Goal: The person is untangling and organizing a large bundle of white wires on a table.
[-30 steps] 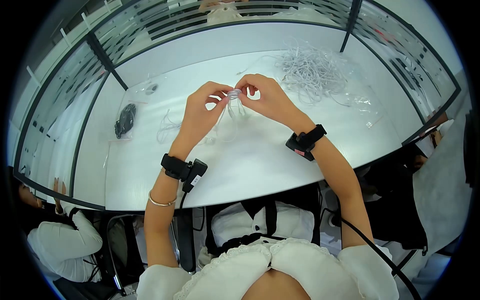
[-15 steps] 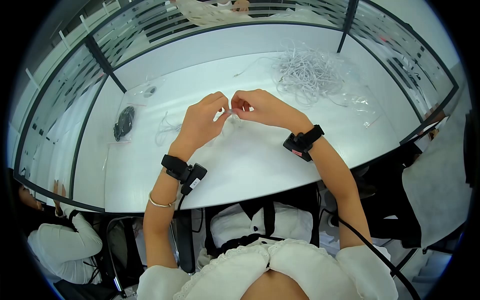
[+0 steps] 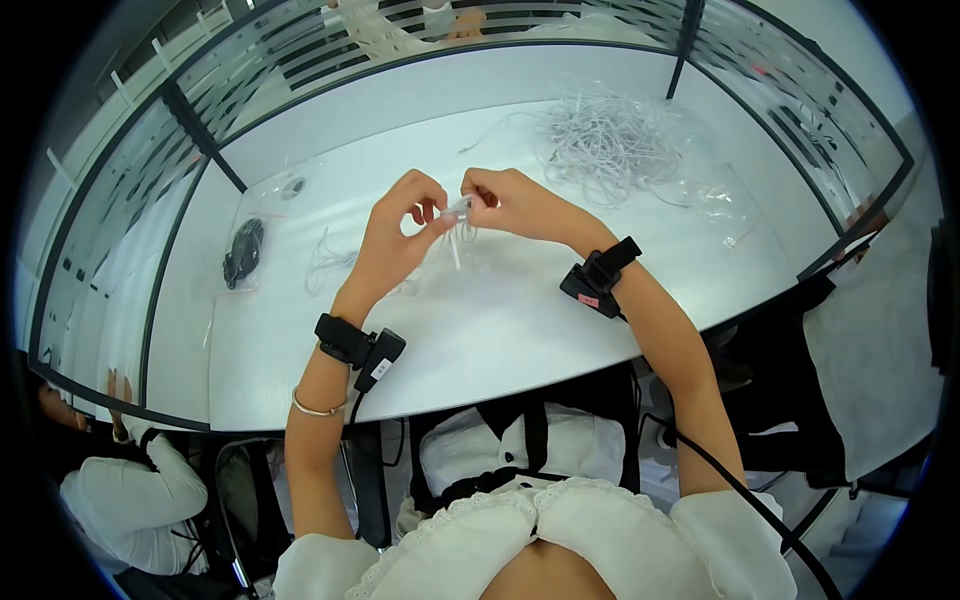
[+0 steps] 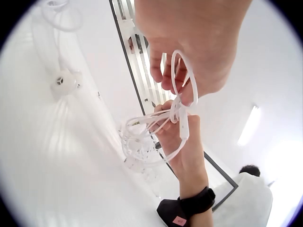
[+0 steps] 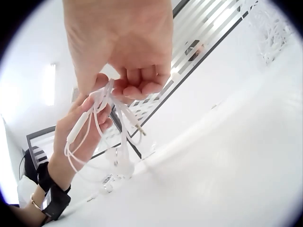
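Observation:
In front of me, over the white table (image 3: 480,330), both hands meet at a small bundle of white earphones (image 3: 461,212). My left hand (image 3: 398,225) pinches the coiled cable between thumb and fingertips. From the other side my right hand (image 3: 525,205) pinches it too, its fingers curled in. A loop of cable and a white inline remote (image 4: 184,125) stick out beside the fingers in the left wrist view. A metal-tipped plug (image 5: 139,128) and several strands hang below the right hand in the right wrist view. The middle of the bundle is partly hidden by fingers.
A tangled pile of white cables (image 3: 615,140) lies at the back right, with clear plastic bags (image 3: 735,215) beside it. On the left are a bagged black cable (image 3: 243,252) and a loose white cable (image 3: 330,262). Low partitions (image 3: 450,85) edge the table.
Both hands have dipped toward me with the bundle, then come back up a little. The right hand has turned at the wrist, and its fingers look more curled.

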Tool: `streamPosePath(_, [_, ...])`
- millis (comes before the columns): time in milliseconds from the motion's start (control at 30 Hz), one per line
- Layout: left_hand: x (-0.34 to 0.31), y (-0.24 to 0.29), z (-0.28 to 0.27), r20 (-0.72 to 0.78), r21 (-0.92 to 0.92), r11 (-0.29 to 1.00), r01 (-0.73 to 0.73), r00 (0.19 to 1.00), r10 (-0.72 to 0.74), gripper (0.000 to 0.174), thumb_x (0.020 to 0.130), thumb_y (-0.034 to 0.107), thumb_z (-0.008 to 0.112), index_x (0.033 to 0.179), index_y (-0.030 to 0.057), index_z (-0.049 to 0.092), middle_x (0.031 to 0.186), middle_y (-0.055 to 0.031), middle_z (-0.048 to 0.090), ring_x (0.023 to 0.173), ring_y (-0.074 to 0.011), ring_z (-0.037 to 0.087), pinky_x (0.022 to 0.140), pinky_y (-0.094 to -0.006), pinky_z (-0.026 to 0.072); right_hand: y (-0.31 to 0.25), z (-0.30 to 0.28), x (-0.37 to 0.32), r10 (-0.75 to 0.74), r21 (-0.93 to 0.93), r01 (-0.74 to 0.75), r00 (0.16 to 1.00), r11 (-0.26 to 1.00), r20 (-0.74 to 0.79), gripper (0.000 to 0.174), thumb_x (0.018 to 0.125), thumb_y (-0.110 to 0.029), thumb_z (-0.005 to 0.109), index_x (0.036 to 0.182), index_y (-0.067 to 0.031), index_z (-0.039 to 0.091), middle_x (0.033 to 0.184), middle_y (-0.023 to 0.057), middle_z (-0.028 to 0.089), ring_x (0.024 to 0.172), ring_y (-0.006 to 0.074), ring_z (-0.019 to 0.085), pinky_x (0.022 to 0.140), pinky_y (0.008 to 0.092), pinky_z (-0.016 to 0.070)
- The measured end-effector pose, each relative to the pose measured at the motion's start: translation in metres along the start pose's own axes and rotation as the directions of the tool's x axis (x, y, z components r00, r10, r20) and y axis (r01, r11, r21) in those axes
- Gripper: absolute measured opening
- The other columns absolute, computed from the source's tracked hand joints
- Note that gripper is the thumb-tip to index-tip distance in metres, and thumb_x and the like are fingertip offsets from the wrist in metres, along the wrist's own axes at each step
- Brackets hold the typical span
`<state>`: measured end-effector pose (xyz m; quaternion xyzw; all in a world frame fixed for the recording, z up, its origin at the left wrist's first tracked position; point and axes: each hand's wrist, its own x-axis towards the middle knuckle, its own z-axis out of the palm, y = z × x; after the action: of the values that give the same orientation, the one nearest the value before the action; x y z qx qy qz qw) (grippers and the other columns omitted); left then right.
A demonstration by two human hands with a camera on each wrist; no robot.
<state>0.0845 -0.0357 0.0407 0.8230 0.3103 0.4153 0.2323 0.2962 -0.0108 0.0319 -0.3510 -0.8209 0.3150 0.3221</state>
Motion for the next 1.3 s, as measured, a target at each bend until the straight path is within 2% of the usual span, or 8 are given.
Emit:
streamPosePath(100, [0.001,-0.011,0.0,0.022,-0.251,0.962,0.108,0.994,-0.106,0.01,0.089,0.01,0.063,0.091,0.006,0.055,0.088,0.0014,0.053,0.082,-0.0103,0.05,0.075,-0.0274,0.0424,0.0,0.001,0.002,0.009,0.094,-0.002,0.997,0.996,-0.076,0.016,0.085,-0.017,0.059,0.088,-0.0028,0.052,0.071,0.0024,0.052,0.066,0.0117,0.046,0.062,0.0271,0.0398])
streamPosePath(367, [-0.004,-0.002,0.002,0.043,0.153,0.987,0.04,0.998,-0.047,0.013,0.084,0.002,0.063,0.092,0.0057,0.053,0.09,-0.0026,0.05,0.082,-0.0154,0.052,0.072,-0.0277,0.043,0.008,0.006,0.0,0.039,0.002,-0.04,0.985,0.999,0.167,0.035,0.089,-0.035,0.06,0.086,-0.0002,0.061,0.072,0.0081,0.061,0.065,0.0179,0.053,0.061,0.0324,0.043])
streamPosePath(500, [-0.006,0.001,0.001,0.089,0.354,0.93,-0.099,0.993,0.072,0.017,0.08,-0.003,0.063,0.091,0.0057,0.054,0.091,-0.0033,0.05,0.081,-0.0163,0.05,0.072,-0.0289,0.0425,0.006,0.007,0.0,0.052,-0.046,-0.044,0.98,0.998,0.19,0.03,0.087,-0.03,0.06,0.083,-0.0003,0.061,0.071,0.0074,0.061,0.064,0.0169,0.053,0.06,0.0313,0.0423])
streamPosePath(600, [-0.006,-0.004,0.003,0.12,0.327,0.925,-0.192,0.98,0.161,0.017,0.079,-0.004,0.065,0.09,0.0045,0.056,0.092,-0.0036,0.05,0.081,-0.0163,0.05,0.073,-0.0294,0.0415,0.017,0.004,0.003,-0.123,0.052,0.117,0.984,0.992,0.132,0.024,0.086,-0.024,0.06,0.08,-0.0007,0.059,0.07,0.0054,0.058,0.065,0.0139,0.052,0.062,0.0299,0.0422])
streamPosePath(800, [-0.001,-0.004,-0.005,0.002,-0.107,0.994,-0.021,1.0,0.021,0.012,0.082,0.002,0.065,0.087,0.0046,0.055,0.092,-0.0011,0.049,0.085,-0.0139,0.048,0.076,-0.0263,0.0375,0.019,-0.013,0.006,0.017,0.335,-0.048,0.996,0.941,0.092,0.015,0.087,-0.017,0.058,0.079,-0.0047,0.055,0.074,-0.0004,0.057,0.072,0.0085,0.05,0.07,0.0249,0.0412])
streamPosePath(933, [0.0,-0.012,0.001,0.012,-0.309,0.943,0.125,0.992,-0.127,0.014,0.085,0.006,0.064,0.093,0.0063,0.052,0.093,0.0005,0.049,0.087,-0.0117,0.047,0.078,-0.026,0.0371,0.01,-0.009,0.003,0.05,0.287,-0.04,0.998,0.957,-0.029,0.017,0.087,-0.017,0.059,0.076,-0.0047,0.052,0.071,-0.0011,0.054,0.069,0.0082,0.049,0.067,0.0241,0.0417])
streamPosePath(1100, [-0.006,-0.007,0.003,0.094,0.281,0.958,-0.064,0.995,0.039,0.014,0.083,0.0,0.061,0.096,0.0025,0.054,0.093,-0.0068,0.051,0.087,-0.0214,0.052,0.075,-0.0307,0.0442,0.004,0.002,0.001,0.001,0.009,-0.001,0.999,1.0,0.038,0.021,0.084,-0.019,0.061,0.075,-0.0044,0.048,0.066,0.0016,0.047,0.064,0.011,0.045,0.061,0.0267,0.0389])
streamPosePath(1300, [-0.007,0.0,-0.001,0.113,0.4,0.897,-0.186,0.982,0.153,0.013,0.08,-0.003,0.064,0.089,0.002,0.056,0.086,-0.0074,0.052,0.076,-0.022,0.053,0.069,-0.0307,0.0446,0.002,0.003,-0.002,0.042,-0.065,-0.041,0.999,0.997,0.009,0.029,0.081,-0.031,0.063,0.071,-0.0041,0.056,0.063,0.0058,0.055,0.059,0.0168,0.048,0.056,0.0314,0.0387])
